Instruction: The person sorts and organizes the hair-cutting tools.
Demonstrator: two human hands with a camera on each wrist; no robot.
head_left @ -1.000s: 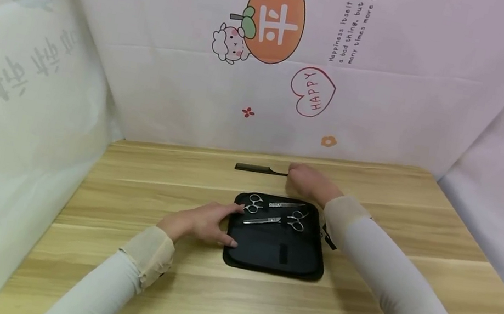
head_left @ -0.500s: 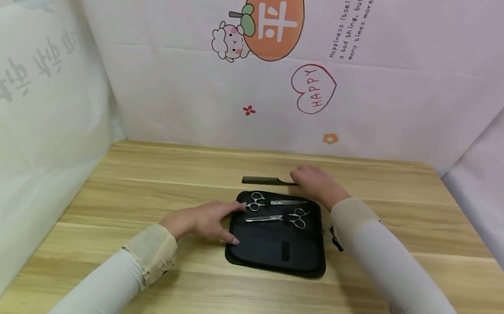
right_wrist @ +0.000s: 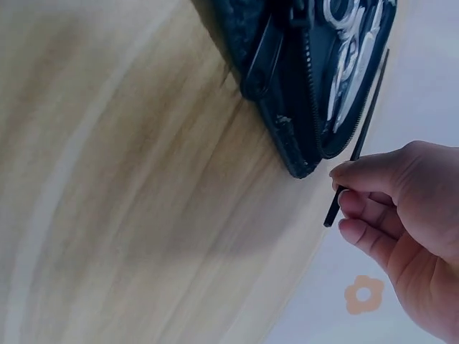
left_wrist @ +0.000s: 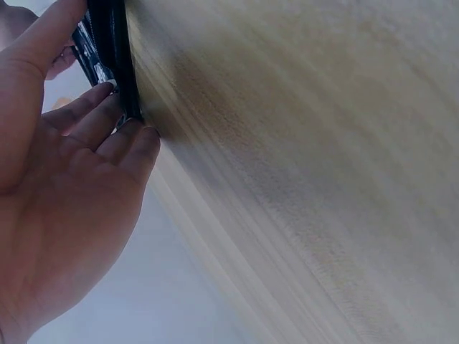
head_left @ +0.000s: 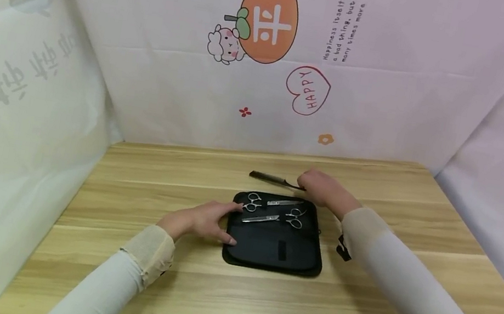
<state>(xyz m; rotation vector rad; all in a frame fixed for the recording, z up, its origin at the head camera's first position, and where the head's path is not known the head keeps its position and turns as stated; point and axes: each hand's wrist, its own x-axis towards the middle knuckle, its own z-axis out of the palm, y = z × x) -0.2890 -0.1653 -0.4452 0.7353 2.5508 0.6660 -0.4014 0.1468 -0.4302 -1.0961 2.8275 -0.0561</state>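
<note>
A flat black zip case [head_left: 252, 249] lies opened out on the table, with two pairs of silver scissors in its far half. The upper scissors [head_left: 251, 202] have their finger rings at the left; the lower scissors [head_left: 261, 218] have theirs at the right. My left hand [head_left: 204, 221] rests on the case's left edge, thumb and fingers spread. Just beyond the case, my right hand [head_left: 325, 189] pinches the thin tail of a black comb [head_left: 268, 178], toothed end pointing left. In the right wrist view, thumb and fingertips hold the comb's tail [right_wrist: 368, 122] near its end.
The wooden table [head_left: 226, 308] ends at a white printed cloth [head_left: 167, 93] hung behind it. More cloth hangs at the left and right sides. A dark zip pull or strap [head_left: 344, 248] shows by the right wrist.
My right hand has moved to the right and a little nearer, drawing the comb along towards the case. The comb's angle has shifted slightly. My left hand stays on the case's left edge.
</note>
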